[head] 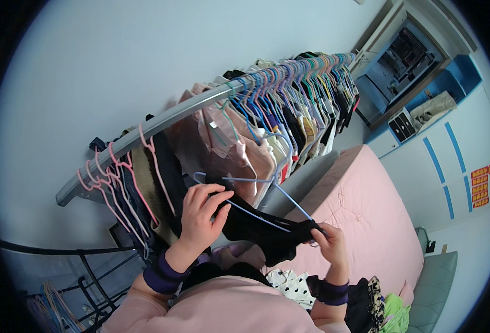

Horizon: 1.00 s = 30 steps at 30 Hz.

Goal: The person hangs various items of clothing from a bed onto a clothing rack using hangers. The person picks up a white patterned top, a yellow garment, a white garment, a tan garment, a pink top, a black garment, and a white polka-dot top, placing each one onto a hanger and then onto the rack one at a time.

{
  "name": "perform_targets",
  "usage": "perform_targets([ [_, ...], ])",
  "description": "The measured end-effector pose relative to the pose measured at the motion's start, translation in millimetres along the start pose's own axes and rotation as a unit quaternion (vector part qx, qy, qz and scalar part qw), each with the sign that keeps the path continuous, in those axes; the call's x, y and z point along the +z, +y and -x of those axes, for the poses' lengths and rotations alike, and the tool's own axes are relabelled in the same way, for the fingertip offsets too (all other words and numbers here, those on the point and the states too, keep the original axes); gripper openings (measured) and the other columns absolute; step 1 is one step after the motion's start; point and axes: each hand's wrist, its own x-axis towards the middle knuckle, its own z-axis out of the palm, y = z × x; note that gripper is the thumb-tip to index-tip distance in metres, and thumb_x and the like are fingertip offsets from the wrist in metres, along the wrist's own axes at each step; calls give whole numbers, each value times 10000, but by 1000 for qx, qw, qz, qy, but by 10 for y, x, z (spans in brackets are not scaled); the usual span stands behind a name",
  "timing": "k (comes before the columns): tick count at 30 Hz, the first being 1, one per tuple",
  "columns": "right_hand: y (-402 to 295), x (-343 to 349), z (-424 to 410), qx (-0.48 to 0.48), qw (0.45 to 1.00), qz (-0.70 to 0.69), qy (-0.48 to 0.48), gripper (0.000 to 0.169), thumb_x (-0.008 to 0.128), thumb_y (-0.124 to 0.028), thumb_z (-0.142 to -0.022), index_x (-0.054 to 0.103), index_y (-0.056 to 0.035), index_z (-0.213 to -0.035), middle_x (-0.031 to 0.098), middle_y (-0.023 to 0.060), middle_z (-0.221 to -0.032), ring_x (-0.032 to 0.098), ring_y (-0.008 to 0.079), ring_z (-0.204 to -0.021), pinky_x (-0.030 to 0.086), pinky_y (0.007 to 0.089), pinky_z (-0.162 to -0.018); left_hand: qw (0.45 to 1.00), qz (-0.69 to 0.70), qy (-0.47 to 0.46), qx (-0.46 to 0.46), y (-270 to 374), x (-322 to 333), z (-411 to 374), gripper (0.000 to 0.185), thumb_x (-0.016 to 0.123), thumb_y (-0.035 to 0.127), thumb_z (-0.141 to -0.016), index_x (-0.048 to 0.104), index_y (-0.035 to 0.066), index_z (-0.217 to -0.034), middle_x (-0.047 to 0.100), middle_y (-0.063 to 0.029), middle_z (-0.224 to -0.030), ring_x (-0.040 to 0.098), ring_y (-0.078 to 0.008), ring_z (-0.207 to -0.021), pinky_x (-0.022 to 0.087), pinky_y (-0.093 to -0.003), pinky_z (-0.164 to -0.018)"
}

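Observation:
A light-blue clothes hanger [295, 202] is held up in front of my chest, its hook toward the rail. A black garment [265, 243], perhaps a strappy top, hangs around the hanger's right end and along its lower bar. My right hand [331, 243] pinches the fabric at that right end. My left hand [203, 214] is beside the hanger's left end, thumb and fingers apart. Behind its fingers, part of the black cloth and the hanger is hidden, so contact there is unclear.
A metal clothes rail [203, 100] slants across, packed with garments on coloured hangers. Pink hangers [116, 166] hold trousers at its near end. Right are a pink-covered bed [378, 216] with a loose hanger [341, 208] and a clothes pile [359, 306]. A black metal frame [91, 277] stands lower left.

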Motion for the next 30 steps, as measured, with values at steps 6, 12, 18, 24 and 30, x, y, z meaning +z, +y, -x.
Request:
perform_targets([
  [6, -124, 758, -554, -60, 998, 11, 21, 178, 647, -141, -934, 673, 35, -938, 636, 28, -656, 602, 75, -594, 464, 238, -542, 993, 56, -101, -27, -193, -184, 271, 220, 673, 73, -827, 665, 67, -1047, 595, -83, -1069, 554, -287, -1001, 464, -385, -893],
  [12, -305, 1348, -1040, -77, 995, -34, 56, 225, 650, -178, -941, 667, 43, -976, 628, 26, -685, 557, 44, -646, 464, 253, -551, 981, 70, -178, -41, -407, -131, 491, 220, 670, 105, -837, 664, 86, -1056, 595, -66, -1071, 552, -270, -1030, 458, -380, -909],
  [18, -127, 1853, -1367, -1, 996, -80, 37, 266, 610, -216, -973, 619, 33, -1063, 622, 31, -722, 647, 110, -687, 497, 254, -611, 973, 90, -211, -40, -438, -50, 536, 216, 673, 113, -832, 666, 82, -1046, 600, -71, -1063, 563, -271, -1017, 462, -378, -904],
  [24, 635, 2043, -1266, -142, 985, 13, 96, 318, 529, -210, -1003, 563, -4, -1243, 669, 146, -963, 666, 203, -878, 513, 312, -744, 954, 121, -273, -17, -361, 85, 607, 215, 667, 120, -833, 671, 82, -1044, 600, -74, -1063, 565, -277, -1012, 467, -378, -896],
  [30, 1011, 1783, -688, -17, 997, -32, 75, 294, 582, -194, -952, 602, -55, -1211, 649, 165, -1028, 650, 263, -843, 514, 356, -761, 915, 167, -367, 14, -90, 418, 599, 216, 647, 114, -855, 662, 94, -1070, 610, -92, -1076, 567, -306, -1029, 468, -384, -901],
])
